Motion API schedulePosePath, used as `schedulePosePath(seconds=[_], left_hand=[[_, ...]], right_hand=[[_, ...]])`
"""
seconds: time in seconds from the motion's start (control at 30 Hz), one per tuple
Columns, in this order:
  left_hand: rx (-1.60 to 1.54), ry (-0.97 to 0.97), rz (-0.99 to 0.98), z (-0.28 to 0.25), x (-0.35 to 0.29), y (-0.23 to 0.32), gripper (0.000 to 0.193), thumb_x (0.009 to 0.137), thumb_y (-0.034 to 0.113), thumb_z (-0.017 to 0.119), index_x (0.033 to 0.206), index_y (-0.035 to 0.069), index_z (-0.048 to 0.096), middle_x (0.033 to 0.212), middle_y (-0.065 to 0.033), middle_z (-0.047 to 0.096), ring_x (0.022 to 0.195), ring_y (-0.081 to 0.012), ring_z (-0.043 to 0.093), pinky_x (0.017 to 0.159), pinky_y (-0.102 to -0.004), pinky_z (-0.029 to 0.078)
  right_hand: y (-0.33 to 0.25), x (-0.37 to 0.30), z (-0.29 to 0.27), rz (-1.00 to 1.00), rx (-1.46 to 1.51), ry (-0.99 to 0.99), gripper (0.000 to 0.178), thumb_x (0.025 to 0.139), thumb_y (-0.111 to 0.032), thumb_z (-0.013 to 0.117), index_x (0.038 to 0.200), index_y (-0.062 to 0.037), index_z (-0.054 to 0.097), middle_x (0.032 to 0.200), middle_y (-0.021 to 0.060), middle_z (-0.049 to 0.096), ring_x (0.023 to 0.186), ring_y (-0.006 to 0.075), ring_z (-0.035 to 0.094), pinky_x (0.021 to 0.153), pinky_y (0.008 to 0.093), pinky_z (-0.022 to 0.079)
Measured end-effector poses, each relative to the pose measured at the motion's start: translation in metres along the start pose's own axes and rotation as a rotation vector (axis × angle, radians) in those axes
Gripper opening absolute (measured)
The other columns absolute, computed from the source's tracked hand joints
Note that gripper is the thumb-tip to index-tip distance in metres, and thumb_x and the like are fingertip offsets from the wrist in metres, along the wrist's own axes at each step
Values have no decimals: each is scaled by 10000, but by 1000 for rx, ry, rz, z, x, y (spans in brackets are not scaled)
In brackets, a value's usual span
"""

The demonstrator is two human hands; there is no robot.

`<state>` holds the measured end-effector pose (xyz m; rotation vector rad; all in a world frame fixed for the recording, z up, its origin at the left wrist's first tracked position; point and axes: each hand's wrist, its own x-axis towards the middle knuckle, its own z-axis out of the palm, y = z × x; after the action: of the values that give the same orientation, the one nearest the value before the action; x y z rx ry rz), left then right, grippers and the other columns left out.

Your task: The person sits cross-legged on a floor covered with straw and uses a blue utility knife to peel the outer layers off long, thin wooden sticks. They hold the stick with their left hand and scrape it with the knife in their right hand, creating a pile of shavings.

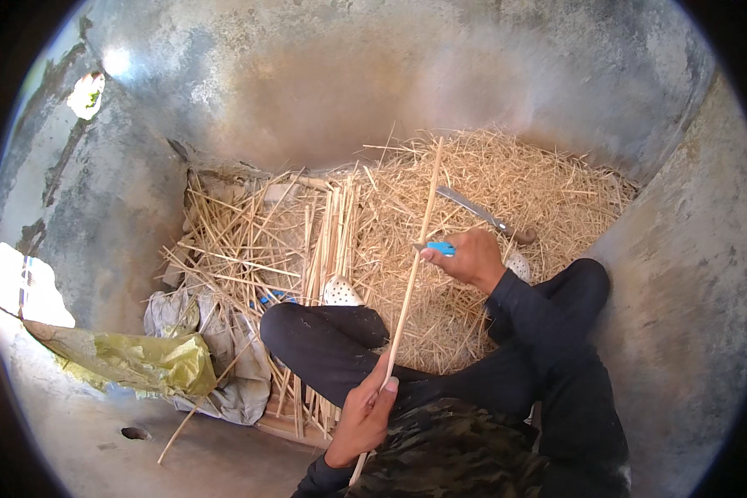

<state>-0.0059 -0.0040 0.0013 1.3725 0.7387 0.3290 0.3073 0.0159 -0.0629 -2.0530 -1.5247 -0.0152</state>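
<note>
My left hand (365, 415) grips the pale stick (408, 292), my right hand (471, 256) a blue knife (442, 248) against it, over the straw heap (556, 191); I judge much trimmed, this piece unfinished, loose sticks (332, 236) left of the heap uncertain.

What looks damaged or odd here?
The left wall: dark cracks run down it, with a ragged, bright hole near the top. Also, a curved knife lies loose on the straw pile, close to the right hand.

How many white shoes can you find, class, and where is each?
2: one white shoe just beyond the leg on the left, another beside the right hand. Others may be hidden.
</note>
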Motion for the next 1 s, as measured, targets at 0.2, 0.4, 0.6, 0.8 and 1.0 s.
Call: schedulePosePath(seconds=[0.2,0.4,0.6,0.8,1.0], left_hand=[[272,53,120,-1,3,2,468,999,107,458,1432,-33,350,898,-44,569,773,-53,455,665,-201,384],[325,34,176,-1,-1,-8,461,986,109,481,1419,-12,381,619,-7,391,582,-39,321,484,-224,293],[360,40,214,3,7,-6,477,973,103,500,1421,-9,377,591,-54,402,548,-61,353,483,-244,327],[385,61,232,3,7,1,478,970,98,499,1420,-10,376,552,-74,384,510,-79,354,471,-258,330],[382,52,214,1,5,-9,481,971,102,500,1423,-5,374,546,-77,376,501,-76,357,467,-260,330]], right_hand=[[-41,-32,-4,-277,-22,8,650,798,-733,531,616,-126,676,474,64,538,399,239,522,404,369,391],[17,6,-5,-31,-65,72,697,804,-742,516,537,-103,600,439,65,493,382,233,504,391,392,373],[34,18,2,-86,-96,182,713,803,-754,497,533,-102,596,425,87,467,400,269,515,405,402,378],[38,34,2,-105,-133,271,724,802,-764,481,555,-97,622,438,97,489,420,287,534,423,409,406],[57,56,0,49,-260,154,735,792,-773,481,617,-88,681,481,83,565,446,247,585,424,386,445]])
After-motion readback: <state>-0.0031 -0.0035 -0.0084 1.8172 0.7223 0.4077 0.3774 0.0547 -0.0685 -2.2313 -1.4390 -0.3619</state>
